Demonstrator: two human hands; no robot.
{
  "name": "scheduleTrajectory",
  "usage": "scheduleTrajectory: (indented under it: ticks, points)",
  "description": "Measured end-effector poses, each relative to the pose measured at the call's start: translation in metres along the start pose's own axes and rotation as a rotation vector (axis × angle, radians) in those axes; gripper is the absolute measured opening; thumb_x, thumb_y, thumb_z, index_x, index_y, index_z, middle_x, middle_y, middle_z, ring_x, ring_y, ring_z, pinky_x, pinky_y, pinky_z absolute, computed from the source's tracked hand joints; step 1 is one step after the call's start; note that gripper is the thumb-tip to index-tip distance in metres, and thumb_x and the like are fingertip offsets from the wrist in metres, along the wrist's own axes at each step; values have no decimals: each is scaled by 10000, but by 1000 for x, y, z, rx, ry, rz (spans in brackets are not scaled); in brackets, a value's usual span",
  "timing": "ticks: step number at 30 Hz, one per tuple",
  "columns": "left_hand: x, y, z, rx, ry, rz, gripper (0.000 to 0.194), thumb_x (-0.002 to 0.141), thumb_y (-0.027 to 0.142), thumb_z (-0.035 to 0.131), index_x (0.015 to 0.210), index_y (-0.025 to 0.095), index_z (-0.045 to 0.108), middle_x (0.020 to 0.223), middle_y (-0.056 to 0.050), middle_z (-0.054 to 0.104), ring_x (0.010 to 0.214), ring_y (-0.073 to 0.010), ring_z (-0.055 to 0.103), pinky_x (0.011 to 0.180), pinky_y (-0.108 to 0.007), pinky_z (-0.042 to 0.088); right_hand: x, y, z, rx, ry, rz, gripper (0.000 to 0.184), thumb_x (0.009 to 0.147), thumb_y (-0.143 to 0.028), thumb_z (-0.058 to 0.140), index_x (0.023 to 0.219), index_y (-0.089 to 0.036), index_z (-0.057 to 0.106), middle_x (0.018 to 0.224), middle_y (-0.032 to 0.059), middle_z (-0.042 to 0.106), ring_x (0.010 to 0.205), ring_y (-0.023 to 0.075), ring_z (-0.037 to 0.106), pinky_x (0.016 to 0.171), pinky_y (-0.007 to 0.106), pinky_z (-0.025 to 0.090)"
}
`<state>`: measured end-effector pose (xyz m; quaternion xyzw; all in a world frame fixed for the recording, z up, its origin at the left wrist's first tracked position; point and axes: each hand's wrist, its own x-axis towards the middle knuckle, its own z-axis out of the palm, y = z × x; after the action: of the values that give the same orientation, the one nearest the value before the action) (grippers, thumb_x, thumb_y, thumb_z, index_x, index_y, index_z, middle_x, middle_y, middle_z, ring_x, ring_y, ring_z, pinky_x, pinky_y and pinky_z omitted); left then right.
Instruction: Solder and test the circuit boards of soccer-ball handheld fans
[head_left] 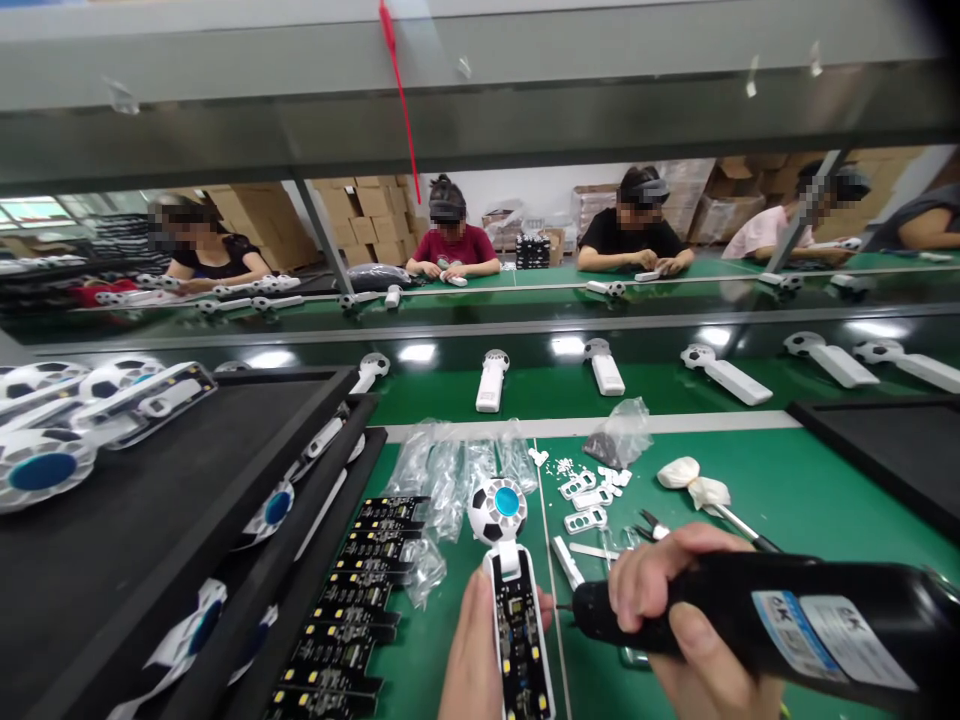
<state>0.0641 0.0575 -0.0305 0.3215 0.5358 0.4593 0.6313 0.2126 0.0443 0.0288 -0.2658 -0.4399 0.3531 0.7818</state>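
My left hand (pixel 471 640) is closed around a white handheld fan (pixel 491 570) with a football-patterned head and a blue centre. The handle lies uncovered, showing a black circuit board (pixel 517 630) inside. My right hand (pixel 709 655) grips a black electric screwdriver (pixel 817 580), held almost level. Its thin bit points left, close beside my left fingers at the handle's edge; whether it touches anything is unclear. Several loose circuit boards (pixel 349 600) lie in a row left of the fan. Small white plastic parts (pixel 586 519) are scattered beyond the screwdriver.
A black tray (pixel 112 570) with fans stands at left, stacked on others; another tray (pixel 900 450) is at right. Clear plastic bags (pixel 446 470) and a white-tipped stick (pixel 705 490) lie ahead. Fans rest along the green conveyor belt (pixel 420 395). Several people sit opposite.
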Motion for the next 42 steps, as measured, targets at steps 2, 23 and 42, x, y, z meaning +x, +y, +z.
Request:
scheduleTrajectory:
  ticks: [2, 23, 42]
  points:
    - [0, 3, -3, -27, -8, -68, 523, 836, 613, 423, 987, 140, 588, 860, -105, 728, 883, -287, 676, 863, -393, 497, 0, 0, -2, 6, 12, 14, 240, 879, -289, 537, 1094, -262, 435, 688, -32, 541, 539, 130, 519, 522, 303, 421]
    - [-8, 11, 3, 16, 21, -113, 514, 897, 551, 347, 1120, 117, 509, 915, -124, 726, 746, -231, 685, 713, -318, 525, 0, -8, -8, 14, 49, 21, 261, 871, -310, 560, 1100, -261, 446, 691, -29, 542, 555, 149, 531, 527, 332, 429]
    - [-24, 23, 2, 180, 48, 38, 435, 932, 484, 305, 902, 176, 611, 785, -31, 689, 576, -148, 593, 582, -236, 493, 0, -13, 25, 114, 30, 4, 273, 806, -365, 605, 1041, -298, 483, 632, -42, 550, 480, 142, 528, 472, 317, 414]
